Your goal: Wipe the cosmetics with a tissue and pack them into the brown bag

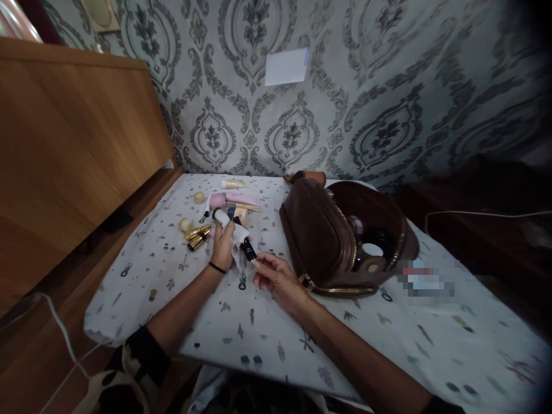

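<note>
My left hand (223, 247) is closed around a white cloth or tissue (240, 234), with a white tube-like item (222, 217) showing above the fingers. A small black item (248, 249) sticks out of the cloth toward my right hand (276, 280), whose thumb and fingertips pinch its lower end. Gold tubes (198, 236) lie just left of my left hand, near a round cream-coloured item (185, 224). Behind the hands are a pink brush-like item (237, 199) and a bottle with a beige part (240, 215), partly covered.
An open brown bag (319, 230) with cosmetics inside stands right of my hands on the patterned cloth (259, 339). A cream tube (233, 184) and small round jar (199, 198) lie toward the back. A wooden cabinet (81, 138) borders the left; a wallpapered wall rises behind.
</note>
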{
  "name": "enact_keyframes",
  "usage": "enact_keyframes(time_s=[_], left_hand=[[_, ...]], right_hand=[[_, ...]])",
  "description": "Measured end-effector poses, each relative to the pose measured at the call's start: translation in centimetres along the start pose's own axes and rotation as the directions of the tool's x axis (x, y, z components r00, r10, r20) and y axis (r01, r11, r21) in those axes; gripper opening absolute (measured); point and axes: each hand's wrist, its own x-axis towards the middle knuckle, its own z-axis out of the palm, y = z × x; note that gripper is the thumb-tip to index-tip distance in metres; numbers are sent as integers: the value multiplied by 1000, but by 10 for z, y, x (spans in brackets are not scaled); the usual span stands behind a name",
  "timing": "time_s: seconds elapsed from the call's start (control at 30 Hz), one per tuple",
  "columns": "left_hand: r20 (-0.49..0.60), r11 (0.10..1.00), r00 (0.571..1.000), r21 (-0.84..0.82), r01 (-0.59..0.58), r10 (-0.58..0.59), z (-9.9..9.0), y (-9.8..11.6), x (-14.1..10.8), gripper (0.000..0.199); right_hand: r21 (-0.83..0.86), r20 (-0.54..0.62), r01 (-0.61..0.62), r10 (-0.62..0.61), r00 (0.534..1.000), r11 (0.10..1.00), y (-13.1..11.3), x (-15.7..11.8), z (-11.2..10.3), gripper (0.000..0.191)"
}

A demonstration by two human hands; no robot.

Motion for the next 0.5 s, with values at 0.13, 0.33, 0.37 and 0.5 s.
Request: enact_keyframes(time_s=[0.13,0.33,0.37,0.5], left_hand=[[175,998,983,-28,54,-48,3,5,-11,64],[462,989,878,-17,145,-121,3,7,-24,100],[471,989,874,-15,146,-122,4,7,-25,105],[433,990,893,-6,139,-123,4,9,-25,109]], right_hand=[[104,18,11,-13,1000,995,-4,2,0,37],[188,26,46,-52,998,981,-9,4,-3,43],[198,34,42,-50,998,979,-10,3,-4,44],[212,81,7,-25,996,977,-10,1,-3,44]])
